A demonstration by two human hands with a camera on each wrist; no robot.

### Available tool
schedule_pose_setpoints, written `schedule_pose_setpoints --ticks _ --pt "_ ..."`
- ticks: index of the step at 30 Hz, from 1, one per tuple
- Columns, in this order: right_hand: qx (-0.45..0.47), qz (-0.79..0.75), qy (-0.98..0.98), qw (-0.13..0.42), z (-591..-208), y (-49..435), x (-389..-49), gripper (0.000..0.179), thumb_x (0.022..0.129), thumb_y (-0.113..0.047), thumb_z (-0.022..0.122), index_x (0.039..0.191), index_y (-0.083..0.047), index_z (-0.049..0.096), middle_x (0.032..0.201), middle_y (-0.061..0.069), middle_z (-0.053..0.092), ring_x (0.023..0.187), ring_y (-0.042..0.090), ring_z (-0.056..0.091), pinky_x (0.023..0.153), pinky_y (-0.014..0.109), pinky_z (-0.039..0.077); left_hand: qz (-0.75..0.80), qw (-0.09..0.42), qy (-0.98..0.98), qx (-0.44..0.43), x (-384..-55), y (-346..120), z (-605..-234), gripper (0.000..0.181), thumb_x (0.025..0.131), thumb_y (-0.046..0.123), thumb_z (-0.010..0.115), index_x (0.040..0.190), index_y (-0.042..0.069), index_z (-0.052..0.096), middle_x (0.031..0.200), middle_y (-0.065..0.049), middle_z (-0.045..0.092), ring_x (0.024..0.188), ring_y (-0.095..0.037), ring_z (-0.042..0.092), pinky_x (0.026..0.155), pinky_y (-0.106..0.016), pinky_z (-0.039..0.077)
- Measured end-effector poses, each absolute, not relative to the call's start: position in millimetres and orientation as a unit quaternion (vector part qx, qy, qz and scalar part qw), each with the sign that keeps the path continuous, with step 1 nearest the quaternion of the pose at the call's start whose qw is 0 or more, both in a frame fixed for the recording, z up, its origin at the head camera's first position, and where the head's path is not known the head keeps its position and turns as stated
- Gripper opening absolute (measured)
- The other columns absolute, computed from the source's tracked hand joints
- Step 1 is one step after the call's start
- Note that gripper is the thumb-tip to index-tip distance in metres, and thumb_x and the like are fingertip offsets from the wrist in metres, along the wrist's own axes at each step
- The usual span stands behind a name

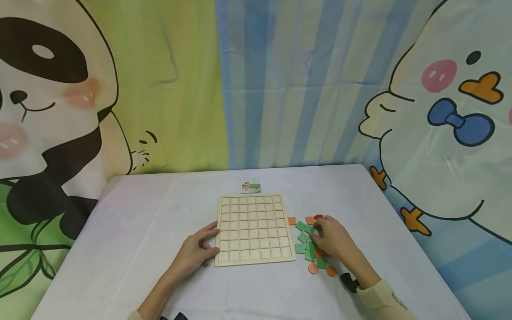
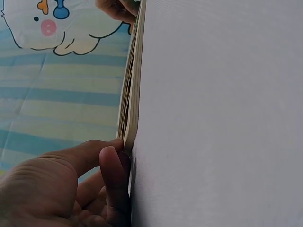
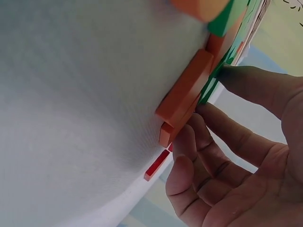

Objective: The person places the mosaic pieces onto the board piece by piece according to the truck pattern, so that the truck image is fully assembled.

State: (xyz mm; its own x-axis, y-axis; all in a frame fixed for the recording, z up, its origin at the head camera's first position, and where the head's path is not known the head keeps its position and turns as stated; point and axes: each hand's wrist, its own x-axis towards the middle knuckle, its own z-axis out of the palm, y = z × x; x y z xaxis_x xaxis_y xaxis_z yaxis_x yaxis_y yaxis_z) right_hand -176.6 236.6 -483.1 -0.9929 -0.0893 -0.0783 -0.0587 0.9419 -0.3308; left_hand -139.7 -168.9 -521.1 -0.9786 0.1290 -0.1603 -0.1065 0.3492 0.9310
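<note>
A pale wooden grid board [image 1: 253, 262] lies flat on the table. At its left edge my left hand [image 1: 194, 249] touches the frame, index finger and thumb spread along it; the left wrist view shows the fingertips against the board's edge [image 2: 135, 94]. Right of the board lies a loose group of green square tiles [image 1: 300, 249], with orange squares [image 1: 292, 221] and orange rounds [image 1: 313, 268]. Over this group my right hand [image 1: 334, 238] has thumb and index finger on either side of a green tile [image 3: 208, 89]. Its other fingers curl beside orange pieces [image 3: 184, 90].
A small printed pattern card [image 1: 250, 185] lies behind the board. A red piece [image 1: 318, 217] sits at the far side of the tiles. The white-covered table [image 1: 160, 213] meets cartoon-printed curtains [image 1: 280, 89] at the back and sides.
</note>
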Motion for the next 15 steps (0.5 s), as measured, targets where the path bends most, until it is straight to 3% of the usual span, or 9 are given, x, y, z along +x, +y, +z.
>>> schedule_pose_setpoints --ticks 15 --pt "-0.035 -0.176 0.983 0.046 -480.5 236.7 -176.0 0.030 0.089 -0.016 0.084 0.111 0.002 0.077 0.096 0.009 0.067 0.081 0.019 0.057 0.074 0.036 0.059 0.580 0.106 0.808 0.013 -139.5 -170.3 -521.3 0.062 0.086 -0.002 0.081 0.145 -0.001 0.062 0.169 -0.002 0.044 0.056 -0.012 0.060 0.052 -0.023 0.053"
